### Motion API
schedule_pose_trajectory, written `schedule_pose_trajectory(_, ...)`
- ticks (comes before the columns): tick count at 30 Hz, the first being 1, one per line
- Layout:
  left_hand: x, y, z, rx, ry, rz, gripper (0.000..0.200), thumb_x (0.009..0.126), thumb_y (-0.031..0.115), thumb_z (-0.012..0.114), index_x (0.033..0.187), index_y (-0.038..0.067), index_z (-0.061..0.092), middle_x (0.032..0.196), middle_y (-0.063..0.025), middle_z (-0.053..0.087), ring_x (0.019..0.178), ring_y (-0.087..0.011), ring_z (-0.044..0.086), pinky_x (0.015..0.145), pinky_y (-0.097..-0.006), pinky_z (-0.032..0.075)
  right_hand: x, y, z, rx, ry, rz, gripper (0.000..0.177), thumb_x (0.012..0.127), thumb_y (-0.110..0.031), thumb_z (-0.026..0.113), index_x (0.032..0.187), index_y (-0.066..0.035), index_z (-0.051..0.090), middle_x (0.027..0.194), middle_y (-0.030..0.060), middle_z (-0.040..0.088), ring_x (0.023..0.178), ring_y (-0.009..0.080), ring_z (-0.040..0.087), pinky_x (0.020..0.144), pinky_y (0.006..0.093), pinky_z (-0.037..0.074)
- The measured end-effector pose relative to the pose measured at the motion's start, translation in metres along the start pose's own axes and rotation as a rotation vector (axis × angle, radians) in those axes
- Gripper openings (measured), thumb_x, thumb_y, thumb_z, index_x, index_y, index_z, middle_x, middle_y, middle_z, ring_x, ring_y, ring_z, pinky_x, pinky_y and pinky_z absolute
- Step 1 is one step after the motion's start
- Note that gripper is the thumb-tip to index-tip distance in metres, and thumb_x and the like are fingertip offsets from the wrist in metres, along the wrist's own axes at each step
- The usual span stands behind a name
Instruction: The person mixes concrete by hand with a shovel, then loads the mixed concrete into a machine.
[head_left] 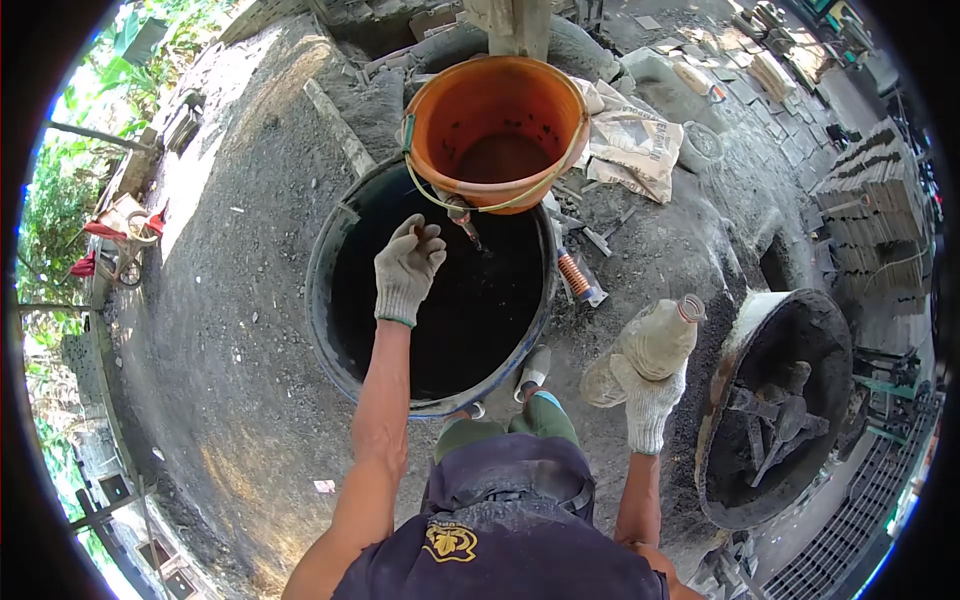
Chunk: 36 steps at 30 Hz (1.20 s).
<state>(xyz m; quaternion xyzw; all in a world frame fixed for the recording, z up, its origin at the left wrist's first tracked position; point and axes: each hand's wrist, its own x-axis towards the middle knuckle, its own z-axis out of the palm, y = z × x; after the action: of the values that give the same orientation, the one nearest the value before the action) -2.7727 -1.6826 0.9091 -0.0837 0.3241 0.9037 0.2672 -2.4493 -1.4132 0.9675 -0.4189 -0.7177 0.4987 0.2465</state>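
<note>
My left hand point(408, 270), in a knitted glove, is raised over the large dark tub point(330, 345); its fingers are curled, and whatever may be between them is too small to name. To the right, my gloved right hand point(650, 390) is wrapped round a dusty plastic bottle point(660, 340), whose open mouth points up. An orange bucket point(500, 185) sits at the tub's far edge, its pale handle hanging down in front. Water runs from a small spout point(462, 215) below the bucket into the dark contents of the tub.
On the right stands a round metal pan point(712, 440) with tools inside. Behind it rises a stack of flat slabs point(880, 210). A printed sack point(640, 150) lies right of the bucket. An orange-ribbed object point(573, 275) rests beside the tub. A wheelbarrow point(128, 230) is at far left.
</note>
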Motion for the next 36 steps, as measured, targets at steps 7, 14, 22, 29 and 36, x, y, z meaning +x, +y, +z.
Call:
schedule_pose_trajectory(7, -0.009, -0.008, -0.015, -0.057, 0.249, -0.086, 0.019, 0.095, 0.017, 0.068, 0.106, 0.001, 0.071, 0.089, -0.0169, 0.072, 0.065, -0.0233, 0.069, 0.053, -0.0290, 0.057, 0.003, 0.001, 0.005, 0.045, -0.005, -0.041, 0.072, 0.067, -0.006, 0.094, 0.130, -0.001, 0.060, 0.121, 0.0073, 0.068, 0.108, 0.0180, 0.066, 0.097, 0.0347, 0.053)
schedule_pose_trajectory(14, -0.007, -0.018, 0.002, -0.031, 0.199, 0.003, 0.021, 0.093, 0.015, 0.064, 0.109, 0.001, 0.069, 0.087, -0.0155, 0.070, 0.063, -0.0231, 0.065, 0.053, -0.0295, 0.054, 0.003, 0.001, 0.012, 0.030, -0.006, -0.049, 0.070, 0.068, -0.004, 0.093, 0.130, 0.000, 0.060, 0.121, 0.0069, 0.068, 0.108, 0.0185, 0.065, 0.098, 0.0351, 0.052)
schedule_pose_trajectory(22, -0.012, -0.016, -0.002, 0.038, 0.350, -0.052, 0.017, 0.094, 0.017, 0.070, 0.102, 0.002, 0.067, 0.084, -0.0133, 0.069, 0.056, -0.0182, 0.061, 0.046, -0.0265, 0.049, 0.000, 0.002, 0.013, 0.108, -0.046, 0.018, 0.084, 0.064, -0.008, 0.096, 0.137, -0.002, 0.055, 0.125, 0.0075, 0.066, 0.113, 0.0191, 0.065, 0.101, 0.0367, 0.053)
schedule_pose_trajectory(29, 0.008, -0.026, 0.034, 0.995, 0.400, 0.017, 0.036, 0.093, 0.026, 0.076, 0.114, 0.001, 0.061, 0.077, -0.0038, 0.062, 0.052, -0.0110, 0.058, 0.045, -0.0263, 0.045, 0.003, 0.012, 0.006, -0.019, -0.014, 0.003, 0.086, 0.063, -0.009, 0.097, 0.137, -0.002, 0.055, 0.126, 0.0083, 0.066, 0.113, 0.0202, 0.065, 0.101, 0.0368, 0.053)
schedule_pose_trajectory(36, 0.049, -0.029, 0.049, 1.746, 0.214, 0.186, 0.049, 0.086, 0.040, 0.070, 0.123, 0.008, 0.065, 0.110, -0.0199, 0.074, 0.107, -0.0403, 0.069, 0.088, -0.0511, 0.055, 0.009, 0.008, 0.001, -0.023, 0.034, -0.057, 0.089, 0.061, -0.011, 0.098, 0.138, -0.002, 0.055, 0.127, 0.0093, 0.066, 0.114, 0.0214, 0.065, 0.102, 0.0382, 0.052)
